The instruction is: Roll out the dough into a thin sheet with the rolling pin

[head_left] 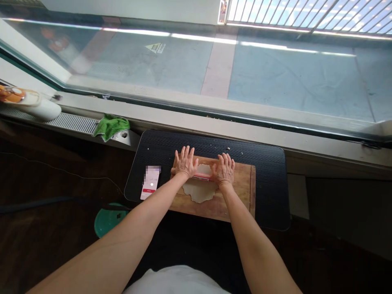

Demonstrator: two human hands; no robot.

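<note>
A sheet of pale dough (pixel 199 192) with an uneven edge lies flat on a wooden board (pixel 240 200). Across it runs a rolling pin (pixel 202 176) with a red-and-white printed band round its middle. My left hand (pixel 185 162) lies palm down over the pin's left end, fingers stretched forward and spread. Over the right end rests my right hand (pixel 224 168), also flat with its fingers extended. The palms cover both ends of the pin. Dough shows on the near side and the far side of it.
The board sits on a black table (pixel 271 188) dotted with small crumbs. A phone (pixel 150 183) lies left of the board. Beyond are a window ledge (pixel 190 122), a green cloth (pixel 112 126) and a white-and-orange bottle-like object (pixel 39 107). A teal stool or basin (pixel 108 220) stands below left.
</note>
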